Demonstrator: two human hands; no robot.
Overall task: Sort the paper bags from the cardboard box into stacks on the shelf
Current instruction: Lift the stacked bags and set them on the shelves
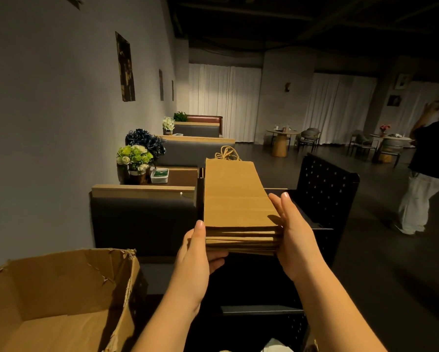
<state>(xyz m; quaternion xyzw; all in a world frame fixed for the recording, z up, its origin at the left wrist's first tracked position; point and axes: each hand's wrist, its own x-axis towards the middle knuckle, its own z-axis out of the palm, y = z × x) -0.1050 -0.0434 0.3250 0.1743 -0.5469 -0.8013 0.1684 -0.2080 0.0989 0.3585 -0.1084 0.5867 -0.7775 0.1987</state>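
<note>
A stack of flat brown paper bags (pixel 235 199) lies lengthwise between my hands, its twine handles pointing away from me. My left hand (pixel 196 252) holds the near left corner, thumb up along the side and fingers curled underneath. My right hand (pixel 293 229) presses straight fingers against the stack's right edge. The stack hangs over the black perforated metal shelf (pixel 326 189); whether it rests on the shelf I cannot tell. The open cardboard box (pixel 60 283), torn along its rim, stands at the lower left, and its visible inside shows only bare cardboard.
A grey booth seat back (pixel 142 219) with a wooden top stands left of the shelf, with flowers (pixel 134 154) and a white tray (pixel 159 175) on the table behind it. A person (pixel 427 161) stands at the right. Round tables and chairs (pixel 310 138) fill the far room.
</note>
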